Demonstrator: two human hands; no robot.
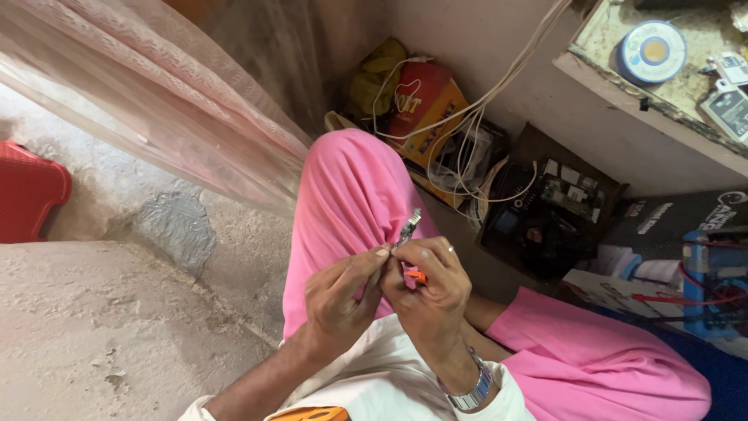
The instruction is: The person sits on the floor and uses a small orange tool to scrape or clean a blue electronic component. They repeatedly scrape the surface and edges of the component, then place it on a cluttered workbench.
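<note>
I sit on a rough, pale concrete floor (101,327) in a cramped corner, a sheer pinkish curtain (156,101) hanging to my left and a plastered wall ahead. My knees, in bright pink trousers (351,195), are drawn up, and I work over my lap, likely so the small piece stays close to my eyes and steady. My left hand (339,292) has its fingers curled, thumb and forefinger pressed together on the lower end of a small slim metal part (409,228) that sticks up between both hands. My right hand (428,292), with a ring and a metal wristwatch (471,390), is closed around the same piece and an orange bit (417,274) just below it; whether that bit belongs to a tool I cannot tell. Beyond my knee, against the wall, stands an upright red and orange carton (428,109) with a yellow bag (378,78) beside it, white cables (475,109) draped over both. Right of these sits a dark open box of electronic parts (545,210). On the ledge above, upper right, lies a round blue and white spool (653,51). A red plastic object (27,191) rests far left
</note>
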